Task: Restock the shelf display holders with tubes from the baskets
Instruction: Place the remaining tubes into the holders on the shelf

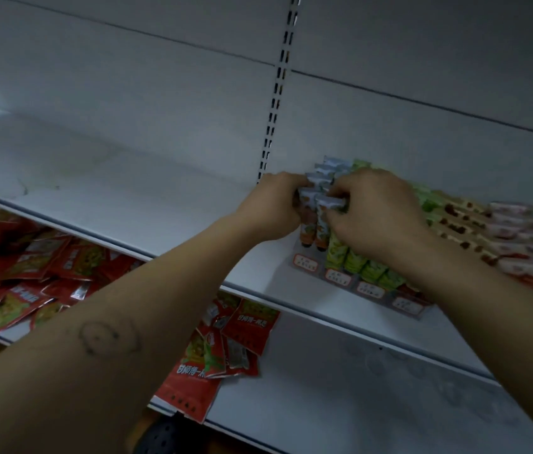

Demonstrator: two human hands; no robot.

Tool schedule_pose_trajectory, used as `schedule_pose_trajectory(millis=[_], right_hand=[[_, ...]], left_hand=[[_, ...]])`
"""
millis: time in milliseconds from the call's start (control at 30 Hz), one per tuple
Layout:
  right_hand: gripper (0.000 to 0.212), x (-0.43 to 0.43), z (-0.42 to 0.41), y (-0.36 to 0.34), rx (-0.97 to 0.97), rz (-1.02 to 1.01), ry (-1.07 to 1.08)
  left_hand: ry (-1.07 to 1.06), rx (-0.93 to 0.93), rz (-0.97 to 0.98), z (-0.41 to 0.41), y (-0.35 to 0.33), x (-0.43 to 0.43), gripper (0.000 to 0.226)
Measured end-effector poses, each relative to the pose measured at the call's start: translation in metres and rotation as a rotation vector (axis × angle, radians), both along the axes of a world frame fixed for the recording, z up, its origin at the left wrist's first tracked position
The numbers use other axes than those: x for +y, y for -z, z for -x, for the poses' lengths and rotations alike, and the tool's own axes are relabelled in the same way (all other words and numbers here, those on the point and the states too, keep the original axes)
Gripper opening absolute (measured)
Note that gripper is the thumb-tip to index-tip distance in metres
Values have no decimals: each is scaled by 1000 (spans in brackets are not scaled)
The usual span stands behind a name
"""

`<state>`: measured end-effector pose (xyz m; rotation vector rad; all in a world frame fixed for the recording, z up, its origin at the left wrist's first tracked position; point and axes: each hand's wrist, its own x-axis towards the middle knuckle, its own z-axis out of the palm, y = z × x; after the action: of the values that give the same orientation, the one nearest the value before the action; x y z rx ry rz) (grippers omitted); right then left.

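A shop aisle: white metal shelving (pixel 167 204) with a slotted upright (pixel 278 90), rows of tubes (pixel 370 270) behind what seem price labels (pixel 337 276), red packets (pixel 245 322) below.

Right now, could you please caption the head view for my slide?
Left hand and right hand grip orange tubes at the left end of the display holder, beside green tubes, on a shelf.

The shelf (pixel 127 191) is seen as white painted metal, smooth and matt, with faint smudges on its left part. The slotted upright (pixel 277 93) is finished in the same matt white. The tubes (pixel 322 224) are made of printed plastic with a soft sheen and crimped ends. The display holder (pixel 388 301) is formed of clear glossy plastic, fronted by paper-like labels (pixel 337 276). The red sachets (pixel 62 257) are of shiny film.
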<state>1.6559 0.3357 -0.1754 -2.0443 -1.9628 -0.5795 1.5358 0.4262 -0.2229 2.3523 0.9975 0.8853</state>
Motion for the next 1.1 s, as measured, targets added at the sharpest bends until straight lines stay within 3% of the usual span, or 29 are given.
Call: schedule_pose_trajectory(millis=[100,200,300,467,567,633,700,833,900,1000,1100], right_hand=[[29,-25,-6,8,103,-171,-69],[32,-47,-9,27,139,-256,-104],[35,-65,-6,44,169,-316,-165],[35,-95,-4,75,227,-407,-169],[34,-122,-10,119,297,-391,-153],[34,-142,-14,162,354,-291,-98],[36,-160,-11,204,424,-59,-3],[40,-190,-1,279,755,586,139],[33,-212,3,312,751,793,169],[21,-241,1,343,751,974,206],[39,-247,-5,360,666,1086,195]], left_hand=[[25,-12,82,6,6,-13,48],[-62,90,-58,11,14,-32,73],[-133,138,-192,16,20,-58,81],[-115,172,-413,21,49,-108,52],[26,328,-536,30,83,-138,38],[119,413,-530,39,113,-153,30],[153,480,-422,43,144,-165,34],[83,685,61,33,213,-205,38],[53,826,270,34,252,-229,42],[174,1067,413,35,287,-246,57],[240,1122,494,30,298,-239,59]])
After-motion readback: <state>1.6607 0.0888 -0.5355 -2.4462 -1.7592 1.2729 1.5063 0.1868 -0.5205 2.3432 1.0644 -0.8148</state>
